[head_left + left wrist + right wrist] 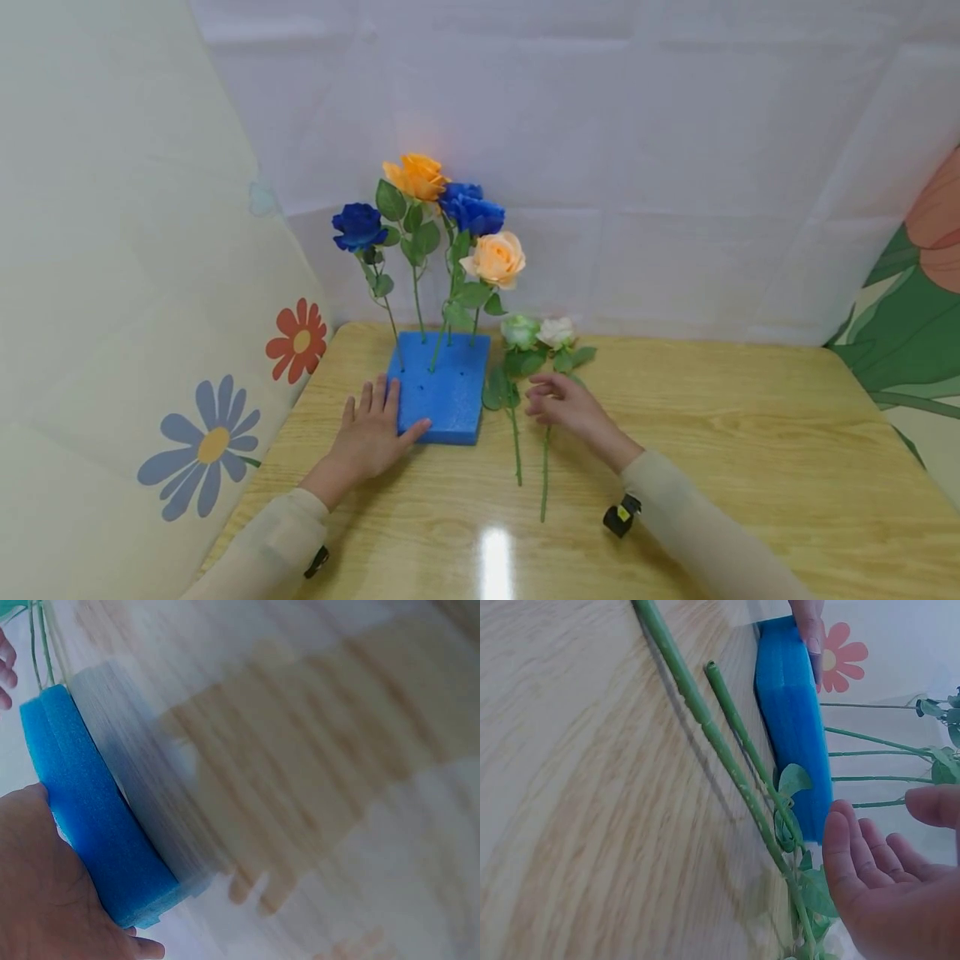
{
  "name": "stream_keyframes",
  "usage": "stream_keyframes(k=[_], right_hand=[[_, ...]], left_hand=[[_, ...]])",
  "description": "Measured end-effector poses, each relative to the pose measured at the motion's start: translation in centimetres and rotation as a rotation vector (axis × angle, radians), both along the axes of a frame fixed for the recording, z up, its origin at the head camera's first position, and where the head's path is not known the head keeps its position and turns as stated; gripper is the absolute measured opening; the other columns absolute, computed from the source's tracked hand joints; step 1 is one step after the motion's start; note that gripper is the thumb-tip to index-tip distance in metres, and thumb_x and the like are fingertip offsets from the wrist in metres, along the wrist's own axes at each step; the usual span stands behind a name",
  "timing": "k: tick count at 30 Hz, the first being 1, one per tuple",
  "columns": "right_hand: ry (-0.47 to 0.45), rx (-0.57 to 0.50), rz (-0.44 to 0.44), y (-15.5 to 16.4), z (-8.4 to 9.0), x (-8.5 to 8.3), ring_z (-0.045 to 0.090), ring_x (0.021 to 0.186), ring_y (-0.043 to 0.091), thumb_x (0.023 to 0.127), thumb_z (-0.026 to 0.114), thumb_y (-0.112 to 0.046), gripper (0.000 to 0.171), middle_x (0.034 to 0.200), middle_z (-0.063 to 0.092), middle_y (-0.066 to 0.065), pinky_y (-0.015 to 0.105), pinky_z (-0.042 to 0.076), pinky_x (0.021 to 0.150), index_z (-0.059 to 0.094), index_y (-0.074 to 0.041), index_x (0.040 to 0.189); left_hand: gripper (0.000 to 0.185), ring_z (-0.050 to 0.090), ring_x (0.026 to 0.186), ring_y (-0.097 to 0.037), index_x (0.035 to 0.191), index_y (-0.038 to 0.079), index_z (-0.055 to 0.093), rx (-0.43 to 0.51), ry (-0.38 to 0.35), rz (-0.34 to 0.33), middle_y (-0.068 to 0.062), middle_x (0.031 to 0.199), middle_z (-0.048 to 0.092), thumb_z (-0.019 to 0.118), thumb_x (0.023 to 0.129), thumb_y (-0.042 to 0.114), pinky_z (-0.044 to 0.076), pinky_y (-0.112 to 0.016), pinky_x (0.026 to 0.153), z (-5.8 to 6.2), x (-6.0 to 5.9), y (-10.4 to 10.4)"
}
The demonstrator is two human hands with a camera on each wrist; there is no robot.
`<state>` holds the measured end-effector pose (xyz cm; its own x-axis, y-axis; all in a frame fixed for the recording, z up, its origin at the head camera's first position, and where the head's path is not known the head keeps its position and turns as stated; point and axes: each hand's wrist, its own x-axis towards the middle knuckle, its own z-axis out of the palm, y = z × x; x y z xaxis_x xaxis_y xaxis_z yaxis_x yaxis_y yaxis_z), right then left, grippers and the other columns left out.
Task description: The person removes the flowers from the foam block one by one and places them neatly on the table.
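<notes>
My left hand lies with spread fingers along the left side of a blue foam block, its thumb at the front corner. Several artificial roses stand upright in the block: an orange one, a peach one, a dark blue one and overlapping blue blooms. Over the stem of a white rose hovers my right hand, fingers loosely bent and nothing in them. Left of that rose lies a pale green rose. In the right wrist view the two bare stems run along the tabletop below the hand.
Small holes show in the block's top. The wooden table ends at a white cloth backdrop. A panel with printed flowers borders the left side. Each wrist wears a black device.
</notes>
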<state>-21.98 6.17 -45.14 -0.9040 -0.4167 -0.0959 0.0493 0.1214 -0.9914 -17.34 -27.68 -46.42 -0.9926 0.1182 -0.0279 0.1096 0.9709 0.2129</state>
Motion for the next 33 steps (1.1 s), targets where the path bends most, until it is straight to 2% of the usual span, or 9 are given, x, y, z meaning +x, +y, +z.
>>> stream_keyframes(k=[15, 23, 28, 33], right_hand=[[0.008, -0.034, 0.010, -2.7, 1.0, -0.8, 0.065, 0.114, 0.041, 0.101, 0.061, -0.010, 0.051, 0.138, 0.054, 0.030, 0.045, 0.055, 0.098, 0.044, 0.004, 0.147], [0.020, -0.059, 0.010, -4.1, 1.5, -1.1, 0.068, 0.111, 0.032, 0.101, 0.061, -0.009, 0.049, 0.138, 0.055, 0.030, 0.053, 0.051, 0.101, 0.045, 0.002, 0.147], [0.036, -0.058, 0.004, -4.9, 1.6, -1.3, 0.067, 0.114, 0.031, 0.101, 0.063, -0.014, 0.050, 0.140, 0.057, 0.025, 0.047, 0.054, 0.098, 0.047, -0.003, 0.147], [0.028, -0.101, 0.014, -5.8, 1.5, -1.7, 0.063, 0.120, 0.033, 0.101, 0.062, -0.013, 0.053, 0.142, 0.055, 0.025, 0.043, 0.054, 0.100, 0.044, 0.001, 0.149]], left_hand=[[0.105, 0.009, 0.150, -0.055, 0.158, -0.007, 0.015, -0.009, 0.005, -0.003, -0.032, 0.164, 0.010, 0.034, 0.097, 0.076, 0.008, -0.072, 0.117, 0.1, 0.1, 0.0], [0.103, 0.009, 0.149, -0.056, 0.158, -0.008, 0.016, -0.009, 0.004, -0.005, -0.032, 0.164, 0.011, 0.037, 0.098, 0.073, 0.007, -0.072, 0.117, 0.2, 0.1, 0.1], [0.103, 0.009, 0.150, -0.055, 0.158, -0.008, 0.015, -0.017, 0.002, -0.005, -0.032, 0.164, 0.011, 0.035, 0.098, 0.074, 0.008, -0.072, 0.117, 0.2, 0.1, 0.1], [0.104, 0.009, 0.150, -0.055, 0.158, -0.008, 0.015, -0.016, -0.008, -0.003, -0.033, 0.164, 0.010, 0.035, 0.097, 0.074, 0.007, -0.072, 0.117, 0.3, 0.2, 0.1]])
